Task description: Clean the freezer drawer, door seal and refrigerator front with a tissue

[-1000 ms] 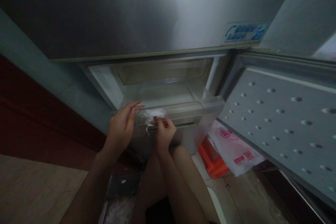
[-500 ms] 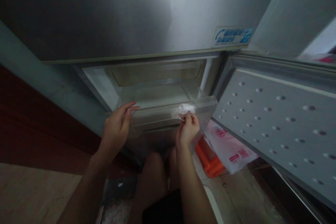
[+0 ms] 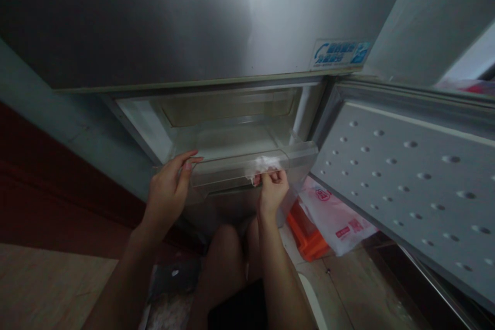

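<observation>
A clear plastic freezer drawer [image 3: 216, 175] is pulled partway out of the open lower compartment. My left hand [image 3: 170, 185] grips the left end of its front, thumb on the near side and fingers over the top rim. My right hand [image 3: 273, 191] has its fingers closed on a crumpled white tissue [image 3: 266, 163], pressed to the right part of the drawer's front by the handle recess. Part of the tissue shows through the clear plastic; my fingers hide some of it.
The fridge's lower door [image 3: 390, 180] swings wide on the right. An orange container [image 3: 307, 232] and a white-pink plastic bag [image 3: 336, 216] lie on the floor under it. The silver upper door [image 3: 174, 20] is shut above. A dark red panel [image 3: 69, 180] stands at left.
My right hand has slid a little to the left along the drawer's front with the tissue. My left hand keeps its place on the drawer.
</observation>
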`<act>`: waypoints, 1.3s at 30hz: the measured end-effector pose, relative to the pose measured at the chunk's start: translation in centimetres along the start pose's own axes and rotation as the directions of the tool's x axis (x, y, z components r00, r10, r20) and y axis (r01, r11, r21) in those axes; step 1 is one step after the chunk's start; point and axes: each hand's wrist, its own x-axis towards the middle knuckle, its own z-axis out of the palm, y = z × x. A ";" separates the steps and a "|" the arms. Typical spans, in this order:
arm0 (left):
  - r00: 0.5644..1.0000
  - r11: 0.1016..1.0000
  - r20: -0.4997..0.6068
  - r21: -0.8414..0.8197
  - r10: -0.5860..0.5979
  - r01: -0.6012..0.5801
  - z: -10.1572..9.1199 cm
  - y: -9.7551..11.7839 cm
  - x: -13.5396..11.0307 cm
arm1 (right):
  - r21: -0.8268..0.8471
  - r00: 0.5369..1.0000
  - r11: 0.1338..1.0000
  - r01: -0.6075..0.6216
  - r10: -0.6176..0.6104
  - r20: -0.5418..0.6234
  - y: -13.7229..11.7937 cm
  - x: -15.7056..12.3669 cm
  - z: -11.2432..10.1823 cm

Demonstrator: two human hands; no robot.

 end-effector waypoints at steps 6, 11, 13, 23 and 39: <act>1.000 1.000 -0.017 0.000 0.015 -0.015 0.1 -0.1 0.0 | -0.038 0.990 0.996 -0.087 0.090 0.111 1.0 -1.5 0.1; 1.000 1.000 -0.009 -0.005 0.006 -0.006 0.0 -0.1 0.0 | 0.019 0.977 0.992 -0.124 0.118 0.177 1.4 -2.8 1.0; 1.000 1.000 -0.006 -0.004 -0.004 0.004 0.0 -0.1 0.0 | 0.060 0.980 0.989 -0.134 0.123 0.156 1.5 -3.1 1.7; 1.000 1.000 -0.008 0.007 0.009 -0.009 0.0 -0.1 0.0 | -0.002 0.941 0.988 -0.153 0.146 0.305 2.4 -5.6 4.2; 1.000 1.000 0.005 0.003 -0.001 0.001 -0.1 -0.1 0.1 | -0.013 0.945 0.978 -0.210 0.206 0.255 2.8 -6.0 4.3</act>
